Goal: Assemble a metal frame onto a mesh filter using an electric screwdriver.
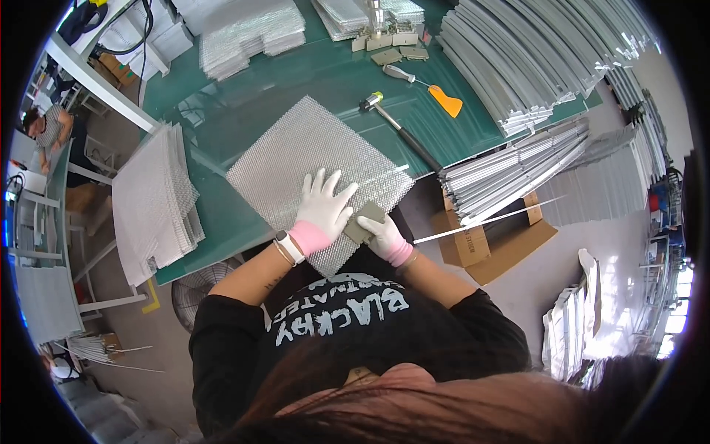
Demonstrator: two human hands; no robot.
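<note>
A square sheet of silvery metal mesh (296,144) lies turned cornerwise at the table's front, its near corner past the edge and close to my body. My left hand (321,209), in a white glove with a pink cuff, rests flat on the mesh with its fingers spread. Beside it, my right hand (385,238), gloved alike, grips a small olive-grey flat piece (359,231) at the sheet's near right edge. Whether that piece touches the mesh or lies over its rim, I cannot tell.
On the green table (214,152) lie a hammer (403,135), a screwdriver (399,72), an orange scraper (445,102) and olive pieces (387,57). Mesh stacks (151,203) sit left and far; metal strips (510,59) pile right. Below right is a cardboard box (510,255). Another person (55,129) sits far left.
</note>
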